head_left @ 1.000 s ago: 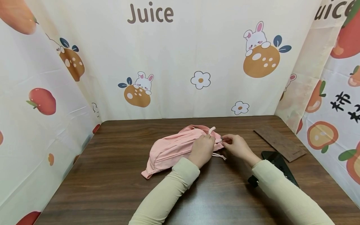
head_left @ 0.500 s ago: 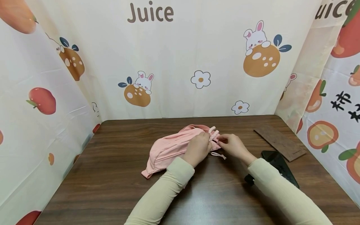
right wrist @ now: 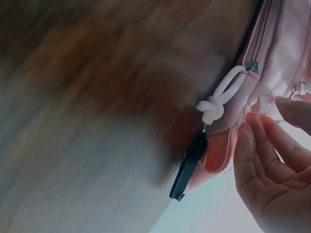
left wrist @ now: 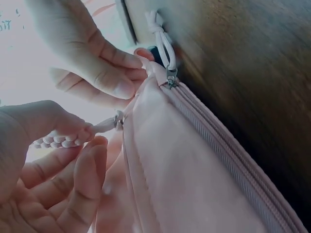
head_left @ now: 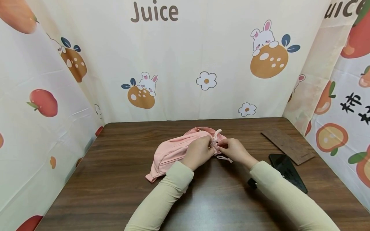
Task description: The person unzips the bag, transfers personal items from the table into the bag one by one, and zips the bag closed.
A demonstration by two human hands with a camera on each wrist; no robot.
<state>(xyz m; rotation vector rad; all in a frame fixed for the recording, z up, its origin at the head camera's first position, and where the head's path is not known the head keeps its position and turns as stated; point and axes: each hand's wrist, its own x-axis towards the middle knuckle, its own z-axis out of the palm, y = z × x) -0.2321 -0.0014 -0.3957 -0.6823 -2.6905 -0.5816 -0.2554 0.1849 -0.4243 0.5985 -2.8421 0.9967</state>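
Observation:
A pink zippered waist bag (head_left: 170, 150) lies on the table, its right end between both hands. My left hand (head_left: 198, 152) pinches a braided cord zipper pull (left wrist: 63, 141), which hangs from a metal slider on the bag's upper zipper. At the bag's right end, my right hand (head_left: 235, 152) pinches the pink fabric edge between thumb and fingers. Below the fingers, a second zipper carries a knotted white cord pull (right wrist: 218, 104). A black buckle (right wrist: 188, 167) on a pink strap sticks out at that end. Part of the bag's end is hidden by the hands.
To the right, a black phone-like slab (head_left: 289, 173) lies partly under the right sleeve, with a small black object (head_left: 252, 183) beside it. Behind them is a flat brown board (head_left: 287, 146). Printed curtains (head_left: 179, 64) surround the wooden table (head_left: 115, 179).
Both hands have shifted left along the bag, the left hand drawing the braided pull with it. The bag's body stays in nearly the same place.

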